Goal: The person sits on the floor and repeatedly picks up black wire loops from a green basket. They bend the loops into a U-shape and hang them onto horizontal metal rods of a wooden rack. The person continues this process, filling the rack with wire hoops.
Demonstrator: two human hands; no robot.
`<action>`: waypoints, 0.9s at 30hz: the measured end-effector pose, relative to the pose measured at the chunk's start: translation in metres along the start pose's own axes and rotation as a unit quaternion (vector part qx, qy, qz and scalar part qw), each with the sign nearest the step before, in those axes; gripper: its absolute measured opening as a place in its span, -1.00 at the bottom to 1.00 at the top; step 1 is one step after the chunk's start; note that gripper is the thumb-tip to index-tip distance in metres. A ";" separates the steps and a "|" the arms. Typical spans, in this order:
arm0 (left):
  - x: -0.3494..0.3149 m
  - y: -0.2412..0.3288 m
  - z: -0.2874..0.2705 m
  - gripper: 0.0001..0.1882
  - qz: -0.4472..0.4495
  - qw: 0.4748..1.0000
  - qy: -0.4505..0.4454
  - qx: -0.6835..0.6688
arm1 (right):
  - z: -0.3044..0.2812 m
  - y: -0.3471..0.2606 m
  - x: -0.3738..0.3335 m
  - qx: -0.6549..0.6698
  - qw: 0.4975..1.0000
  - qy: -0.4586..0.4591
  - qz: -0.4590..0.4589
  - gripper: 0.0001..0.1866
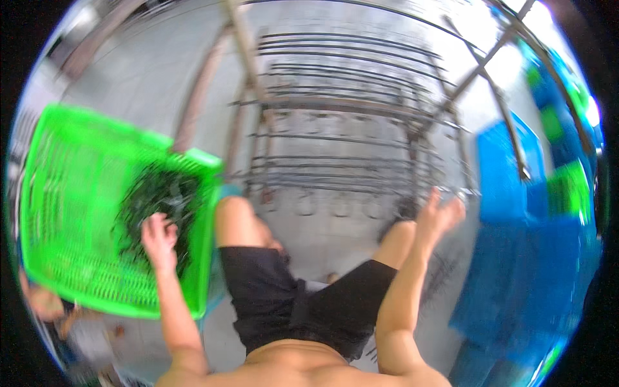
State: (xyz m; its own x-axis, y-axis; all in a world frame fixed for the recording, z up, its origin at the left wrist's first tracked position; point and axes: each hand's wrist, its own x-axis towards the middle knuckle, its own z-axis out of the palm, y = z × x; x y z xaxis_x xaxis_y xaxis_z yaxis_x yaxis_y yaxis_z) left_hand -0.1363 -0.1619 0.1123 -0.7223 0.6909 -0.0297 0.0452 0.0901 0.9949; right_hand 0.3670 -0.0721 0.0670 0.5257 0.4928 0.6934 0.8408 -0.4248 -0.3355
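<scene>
My left hand [159, 240] is over a bright green plastic basket [84, 297], at the near edge of a heap of thin dark pieces [169, 190]. Its fingers are loosely bent and apart, and I make out nothing held in them. Motion blur hides what the dark pieces are. On the other side, my right hand [442, 216] is raised beside the right end of a metal rack [342, 103] with several horizontal rods. Thumb and fingers stand apart there, with nothing plainly between them. Whether this hand touches a rod end, I cannot tell.
Blue plastic crates [516, 277] are stacked along the right, with a green crate [567, 190] among them. Brown metal bars [206, 90] rise around the rack. Small hooks [306, 205] hang from its lower rods. Part of another person [45, 300] shows at the far left edge.
</scene>
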 end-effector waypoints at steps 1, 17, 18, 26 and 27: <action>-0.005 0.006 -0.004 -0.71 -0.006 0.999 -0.035 -0.026 | -0.026 -0.041 -0.009 0.140 0.987 -0.057 0.055 -0.64; -0.131 0.018 0.094 -0.70 0.013 0.869 -0.490 -0.067 | -0.133 -0.120 -0.101 0.610 0.567 -0.516 0.199 -0.53; -0.139 0.024 0.106 -0.72 0.034 0.832 -0.553 0.003 | -0.139 -0.116 -0.102 0.621 0.580 -0.492 0.190 -0.55; -0.178 -0.001 0.141 -0.60 0.070 0.874 -0.473 -0.083 | -0.081 -0.072 -0.058 0.529 0.778 -0.207 0.266 -0.73; -0.174 0.001 0.138 -0.57 0.051 0.884 -0.464 -0.035 | -0.067 -0.070 -0.044 0.557 0.750 -0.151 0.324 -0.72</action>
State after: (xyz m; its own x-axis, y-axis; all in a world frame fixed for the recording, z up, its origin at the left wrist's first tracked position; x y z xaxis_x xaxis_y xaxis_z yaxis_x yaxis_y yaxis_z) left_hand 0.0848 -0.1830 0.1056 0.1605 0.9867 0.0261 0.0117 -0.0283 0.9995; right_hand 0.2768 -0.1152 0.1031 0.7346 0.6776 0.0353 -0.1054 0.1653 -0.9806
